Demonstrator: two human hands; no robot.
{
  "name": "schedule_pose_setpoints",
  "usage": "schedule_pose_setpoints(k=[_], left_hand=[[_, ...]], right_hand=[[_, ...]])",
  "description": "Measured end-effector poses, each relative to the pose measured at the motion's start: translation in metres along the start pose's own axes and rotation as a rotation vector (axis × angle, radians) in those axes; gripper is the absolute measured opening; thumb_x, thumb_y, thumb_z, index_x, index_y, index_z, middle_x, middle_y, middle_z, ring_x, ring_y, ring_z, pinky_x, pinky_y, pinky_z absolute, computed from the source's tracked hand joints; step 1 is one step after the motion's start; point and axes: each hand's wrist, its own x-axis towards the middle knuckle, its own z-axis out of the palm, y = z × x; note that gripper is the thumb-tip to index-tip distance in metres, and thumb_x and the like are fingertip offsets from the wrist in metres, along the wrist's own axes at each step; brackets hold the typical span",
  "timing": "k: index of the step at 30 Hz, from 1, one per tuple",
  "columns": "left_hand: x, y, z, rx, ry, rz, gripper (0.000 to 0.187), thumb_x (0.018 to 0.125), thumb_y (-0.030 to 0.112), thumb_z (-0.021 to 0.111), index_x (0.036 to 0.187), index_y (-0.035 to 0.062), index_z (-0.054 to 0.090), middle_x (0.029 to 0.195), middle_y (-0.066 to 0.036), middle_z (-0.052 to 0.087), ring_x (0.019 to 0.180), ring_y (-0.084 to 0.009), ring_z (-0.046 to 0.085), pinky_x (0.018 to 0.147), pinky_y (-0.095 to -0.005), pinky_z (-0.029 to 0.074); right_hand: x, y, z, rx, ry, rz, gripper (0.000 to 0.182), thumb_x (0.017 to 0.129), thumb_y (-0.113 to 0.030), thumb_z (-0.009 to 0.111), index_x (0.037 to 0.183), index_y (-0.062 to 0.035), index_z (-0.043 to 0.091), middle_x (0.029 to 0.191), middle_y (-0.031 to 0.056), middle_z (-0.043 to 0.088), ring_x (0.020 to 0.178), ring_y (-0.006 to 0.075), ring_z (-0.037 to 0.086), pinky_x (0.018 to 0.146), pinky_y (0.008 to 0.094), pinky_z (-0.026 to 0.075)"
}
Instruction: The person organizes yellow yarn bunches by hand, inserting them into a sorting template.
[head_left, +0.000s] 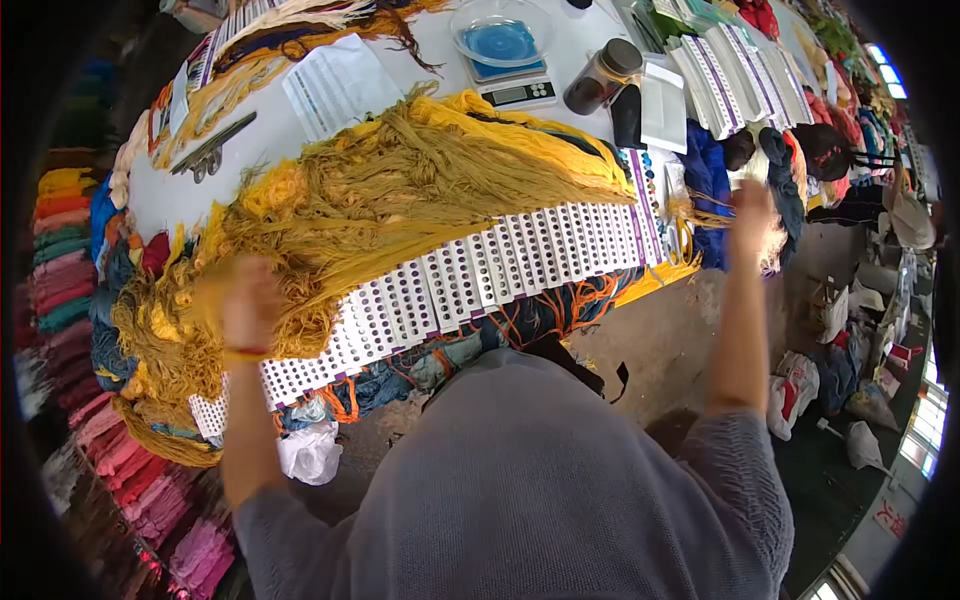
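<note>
A big spread of olive-gold yarn (400, 170) covers the middle of the table, with brighter yellow yarn (560, 150) behind it. My left hand (250, 305) is over the tangled left end of the olive yarn, smeared by motion, so its fingers cannot be read. At the right side my right hand (752, 220) is closed, with thin golden strands (705, 213) reaching from it toward the table. Beneath the yarn lie long white cards with rows of holes (470, 270). Close to the right hand is a blue yarn bundle (707, 185).
Farther back are a digital scale (518, 93) bearing a clear bowl (500, 40), a dark jar (603, 77), a printed sheet (338, 85) and a metal clip (210, 150). Blue and orange yarn (520, 325) hangs along the front edge. Colored skeins (65, 240) stand left; bags (797, 390) lie right.
</note>
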Motion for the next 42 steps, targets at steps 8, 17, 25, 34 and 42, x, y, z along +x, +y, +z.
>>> schedule_pose_setpoints(k=[8,17,25,34,42], left_hand=[[0.097,-0.163,0.256,0.258,-0.082,-0.376,0.037,0.086,0.029,0.051,0.107,-0.0012,0.055,0.1,-0.009,0.061,0.087,-0.0142,0.058,0.064,-0.0261,0.042],[0.139,-0.216,0.281,0.862,0.092,0.078,0.015,0.073,0.012,0.054,0.064,0.0005,0.058,0.055,-0.004,0.057,0.046,-0.0132,0.053,0.043,-0.0268,0.04],[0.126,-0.186,0.293,0.386,0.067,-0.132,0.007,0.07,0.003,0.054,0.069,-0.0023,0.058,0.062,-0.006,0.059,0.051,-0.0123,0.055,0.044,-0.0247,0.042],[0.128,-0.193,0.295,0.054,0.03,-0.072,0.011,0.072,-0.003,0.051,0.08,-0.0066,0.058,0.072,-0.008,0.061,0.06,-0.0163,0.059,0.052,-0.0275,0.05],[0.129,-0.181,0.276,1.024,0.137,0.208,0.019,0.07,0.015,0.056,0.076,-0.0029,0.057,0.066,-0.019,0.058,0.064,-0.0308,0.059,0.058,-0.038,0.047]], right_hand=[[-0.161,-0.013,0.184,0.035,-0.864,-0.012,0.016,0.082,-0.017,0.051,0.086,-0.0027,0.057,0.074,0.015,0.059,0.068,0.0297,0.058,0.059,0.0358,0.045],[-0.159,-0.014,0.198,-0.123,-0.935,-0.331,0.011,0.08,-0.014,0.051,0.086,-0.0048,0.055,0.08,0.0158,0.059,0.068,0.0349,0.057,0.058,0.0407,0.046],[-0.147,-0.033,0.196,-0.439,-1.097,-0.497,0.021,0.08,-0.019,0.053,0.085,-0.0031,0.041,0.074,0.0152,0.06,0.066,0.0298,0.061,0.053,0.0365,0.048],[-0.151,-0.033,0.199,-0.369,-1.132,-0.349,0.027,0.078,-0.025,0.056,0.089,-0.0034,0.042,0.071,0.0168,0.06,0.065,0.0335,0.059,0.054,0.0425,0.047],[-0.154,-0.028,0.189,-0.108,-0.982,0.024,0.024,0.077,-0.02,0.053,0.093,-0.0036,0.048,0.072,0.0181,0.059,0.065,0.0357,0.057,0.058,0.0435,0.045]])
